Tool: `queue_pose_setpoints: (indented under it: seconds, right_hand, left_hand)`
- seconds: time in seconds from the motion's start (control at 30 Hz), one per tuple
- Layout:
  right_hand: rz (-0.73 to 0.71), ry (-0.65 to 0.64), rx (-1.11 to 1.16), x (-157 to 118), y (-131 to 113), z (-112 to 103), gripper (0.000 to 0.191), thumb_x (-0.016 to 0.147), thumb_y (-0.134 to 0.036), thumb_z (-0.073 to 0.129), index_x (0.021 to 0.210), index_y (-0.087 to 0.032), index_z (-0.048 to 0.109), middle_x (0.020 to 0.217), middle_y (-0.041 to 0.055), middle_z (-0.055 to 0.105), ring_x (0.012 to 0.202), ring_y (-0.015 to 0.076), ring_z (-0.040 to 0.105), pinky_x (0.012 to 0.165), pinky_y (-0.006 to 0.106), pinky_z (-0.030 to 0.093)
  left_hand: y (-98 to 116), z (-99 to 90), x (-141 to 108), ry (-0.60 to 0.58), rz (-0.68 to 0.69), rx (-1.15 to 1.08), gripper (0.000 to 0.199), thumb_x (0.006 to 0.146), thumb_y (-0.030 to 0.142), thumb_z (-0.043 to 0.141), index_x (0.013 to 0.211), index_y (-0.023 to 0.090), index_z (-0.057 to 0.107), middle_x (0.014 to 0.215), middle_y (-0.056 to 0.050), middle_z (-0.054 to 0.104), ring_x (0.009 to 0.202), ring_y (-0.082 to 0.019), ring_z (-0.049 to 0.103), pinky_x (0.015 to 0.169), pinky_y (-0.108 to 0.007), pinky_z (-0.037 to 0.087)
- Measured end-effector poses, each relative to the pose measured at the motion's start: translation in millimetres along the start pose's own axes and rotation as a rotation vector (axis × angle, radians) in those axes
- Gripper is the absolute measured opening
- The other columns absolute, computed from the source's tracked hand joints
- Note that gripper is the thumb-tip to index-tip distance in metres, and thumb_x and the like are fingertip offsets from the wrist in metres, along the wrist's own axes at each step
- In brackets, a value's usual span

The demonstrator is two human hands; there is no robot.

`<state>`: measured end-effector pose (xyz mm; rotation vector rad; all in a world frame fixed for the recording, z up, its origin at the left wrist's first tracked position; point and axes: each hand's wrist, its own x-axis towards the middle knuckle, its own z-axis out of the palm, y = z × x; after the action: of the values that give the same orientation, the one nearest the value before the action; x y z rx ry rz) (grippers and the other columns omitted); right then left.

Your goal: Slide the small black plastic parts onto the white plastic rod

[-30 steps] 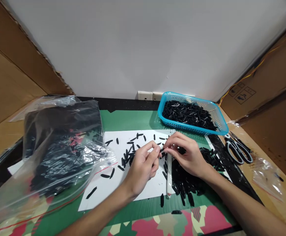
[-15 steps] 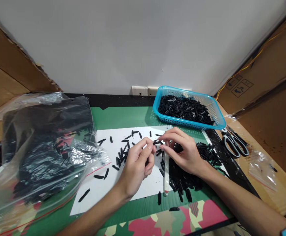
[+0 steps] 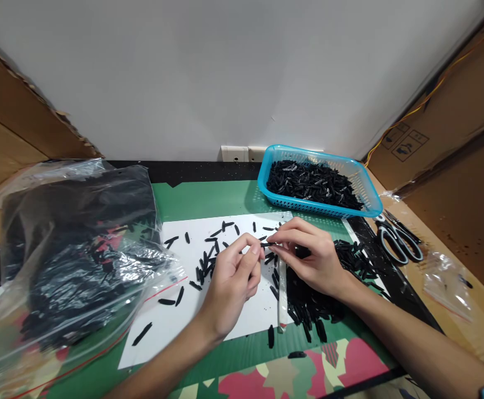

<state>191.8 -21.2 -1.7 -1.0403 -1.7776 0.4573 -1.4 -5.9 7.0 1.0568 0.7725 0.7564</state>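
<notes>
Between my two hands, above the white paper, is a small elongated black piece. My left hand is closed, thumb and forefinger pinching the piece's left end. From the other side, the fingertips of my right hand pinch its right end. Several similar black pieces lie scattered on the paper to the left. Under and beside my right hand is a dark heap of black pieces, partly hidden by that hand. A narrow white strip runs along the heap's left side.
A blue plastic basket full of black pieces stands at the back right. Left lies a large clear zip bag with dark contents. Scissors and a small clear bag rest on the right. Cardboard and a wall enclose the table.
My right hand's fingers have closed in on the black piece, which now lies straighter between both hands. The view has shifted slightly; the other things stay put.
</notes>
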Motion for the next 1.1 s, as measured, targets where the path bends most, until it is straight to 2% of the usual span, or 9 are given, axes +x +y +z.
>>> queue_pose_setpoints:
  seconds: [0.3, 0.63, 0.8, 0.9, 1.0, 1.1]
  right_hand:
    - [0.015, 0.04, 0.022, -1, -1, -1, 0.01, 0.099, -0.019, 0.071, 0.104, -0.022, 0.079, 0.092, 0.0043, 0.072, 0.07, 0.0138, 0.062, 0.057, 0.028, 0.051]
    - [0.086, 0.041, 0.069, -1, -6, 0, 0.012, 0.096, -0.017, 0.074, 0.105, -0.021, 0.081, 0.089, 0.0033, 0.071, 0.066, 0.0129, 0.058, 0.056, 0.028, 0.047]
    - [0.07, 0.034, 0.048, -2, -6, 0, 0.011, 0.098, -0.016, 0.071, 0.104, -0.02, 0.08, 0.088, 0.0034, 0.071, 0.066, 0.0133, 0.058, 0.057, 0.028, 0.047]
    - [0.033, 0.036, 0.009, -1, -10, 0, 0.01, 0.099, -0.014, 0.069, 0.102, -0.018, 0.077, 0.086, 0.0037, 0.069, 0.067, 0.0135, 0.059, 0.058, 0.028, 0.048]
    - [-0.066, 0.061, -0.095, 7, -11, -9, 0.01, 0.099, -0.012, 0.068, 0.101, -0.018, 0.075, 0.088, 0.0046, 0.07, 0.069, 0.0137, 0.061, 0.06, 0.027, 0.05]
    - [-0.078, 0.213, -0.3, 24, -6, -28, 0.006, 0.097, -0.015, 0.071, 0.095, -0.019, 0.075, 0.088, 0.0037, 0.071, 0.069, 0.0142, 0.059, 0.062, 0.028, 0.048]
  left_hand:
    - [-2, 0.2, -1, 0.02, 0.027, 0.012, 0.033, 0.101, 0.051, 0.065, 0.091, 0.022, 0.055, 0.05, 0.012, 0.034, 0.042, -0.004, 0.02, 0.04, -0.014, 0.018]
    - [-4, -1.4, -2, 0.044, 0.046, 0.014, 0.031, 0.104, 0.051, 0.061, 0.095, 0.022, 0.055, 0.051, 0.012, 0.033, 0.043, -0.004, 0.019, 0.041, -0.015, 0.018]
    - [-4, -0.3, -2, 0.038, 0.033, 0.017, 0.028, 0.105, 0.051, 0.059, 0.101, 0.024, 0.053, 0.051, 0.013, 0.032, 0.043, -0.005, 0.019, 0.042, -0.015, 0.017]
    - [-3, 0.2, -2, 0.025, 0.024, 0.011, 0.028, 0.105, 0.051, 0.058, 0.101, 0.024, 0.052, 0.052, 0.013, 0.032, 0.043, -0.005, 0.019, 0.042, -0.016, 0.017]
    - [-1, 1.5, -3, 0.017, 0.033, 0.01, 0.029, 0.107, 0.052, 0.054, 0.101, 0.024, 0.053, 0.052, 0.013, 0.033, 0.043, -0.005, 0.019, 0.042, -0.016, 0.018]
    - [0, 2.7, -5, 0.008, 0.033, 0.006, 0.029, 0.108, 0.051, 0.05, 0.1, 0.023, 0.054, 0.053, 0.012, 0.034, 0.045, -0.006, 0.02, 0.042, -0.016, 0.018]
